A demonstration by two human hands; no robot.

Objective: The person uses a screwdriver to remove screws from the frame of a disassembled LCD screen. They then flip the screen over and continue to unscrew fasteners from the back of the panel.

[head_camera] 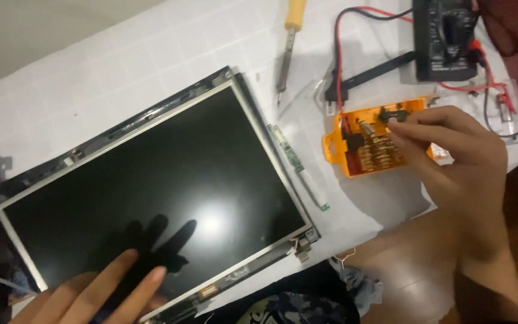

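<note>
The left hand (pixel 100 291), fingers spread flat, rests on the bare screen (pixel 151 192) at 7 o'clock. The right hand (pixel 457 159), at 3 o'clock, reaches its fingertips into the orange bit case (pixel 367 147); whether it pinches a bit I cannot tell. Best to press lightly on the panel and lift one bit straight up without tipping the case.

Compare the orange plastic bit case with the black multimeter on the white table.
The orange plastic bit case lies open, showing rows of metal bits; the black multimeter is a closed dark box with a dial. The case has no leads; red and black wires run from the multimeter. The right hand reaches into the case; the multimeter is untouched. Both rest on the white table.
</note>
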